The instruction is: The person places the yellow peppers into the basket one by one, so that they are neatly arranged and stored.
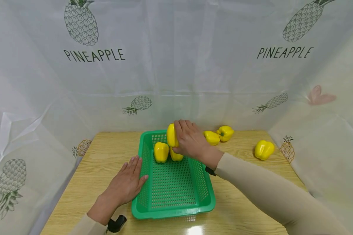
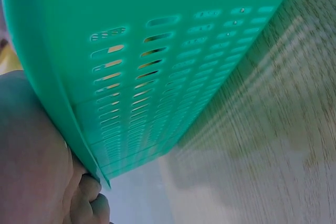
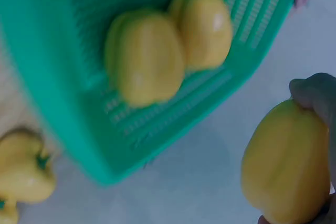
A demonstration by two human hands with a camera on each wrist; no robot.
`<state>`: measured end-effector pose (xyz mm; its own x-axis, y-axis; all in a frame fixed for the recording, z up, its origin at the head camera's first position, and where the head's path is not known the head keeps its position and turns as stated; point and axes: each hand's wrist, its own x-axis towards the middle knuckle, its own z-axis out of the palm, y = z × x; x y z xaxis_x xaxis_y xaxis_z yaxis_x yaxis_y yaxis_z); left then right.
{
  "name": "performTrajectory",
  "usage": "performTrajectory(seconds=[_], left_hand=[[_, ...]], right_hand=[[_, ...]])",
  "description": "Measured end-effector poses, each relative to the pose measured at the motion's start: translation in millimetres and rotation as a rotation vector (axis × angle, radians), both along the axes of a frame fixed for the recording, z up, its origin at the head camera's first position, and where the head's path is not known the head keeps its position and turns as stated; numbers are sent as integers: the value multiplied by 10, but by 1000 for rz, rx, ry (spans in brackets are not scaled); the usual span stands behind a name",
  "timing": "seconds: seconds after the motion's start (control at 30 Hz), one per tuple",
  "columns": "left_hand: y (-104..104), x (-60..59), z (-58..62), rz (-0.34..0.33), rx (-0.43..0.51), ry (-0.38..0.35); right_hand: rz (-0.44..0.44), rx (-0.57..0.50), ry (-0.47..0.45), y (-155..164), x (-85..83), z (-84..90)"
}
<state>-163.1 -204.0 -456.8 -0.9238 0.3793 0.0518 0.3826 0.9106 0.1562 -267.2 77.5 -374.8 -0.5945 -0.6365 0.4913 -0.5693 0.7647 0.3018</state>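
On the wooden table (image 1: pixel 247 202), at the left side, the person's left hand (image 1: pixel 126 182) lies flat with straight fingers, and it presses against the outer left wall of the green basket (image 1: pixel 147 212). This hand holds nothing; the thumb touches the rim of the basket. From the left wrist view, only the perforated green wall and some fingers (image 2: pixel 86 203) under its edge are visible.

Inside the basket, at the far end, two yellow peppers stand side by side. One pepper (image 1: pixel 160 152) is more to the left, the second pepper (image 1: pixel 176 156) is just beside it and partly hidden under the right hand. The right wrist view shows these two also, touching each other, but the picture is blurred.

Above them, over the far rim of the basket, the right hand (image 1: pixel 189 138) grips a third pepper (image 1: pixel 172 135) with curled fingers. This held pepper is in the air, not yet resting on the basket floor.

Further to the right, behind the basket, two more peppers (image 1: pixel 219 135) lie on the table close together. One single pepper (image 1: pixel 263 149) lies well apart from them, near the right edge of the table.
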Motion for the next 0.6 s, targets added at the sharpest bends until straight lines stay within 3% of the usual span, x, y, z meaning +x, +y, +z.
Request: performTrajectory(seconds=[0.13, 0.3, 0.6], left_hand=[[1, -2, 0, 2, -2, -2], [1, -4, -9, -1, -3, 5], [-7, 3, -6, -7, 16, 22]], right_hand=[[20, 27, -32, -255, 84, -126], [-26, 138, -135, -475, 210, -318], [-47, 244, -272, -601, 311, -637]])
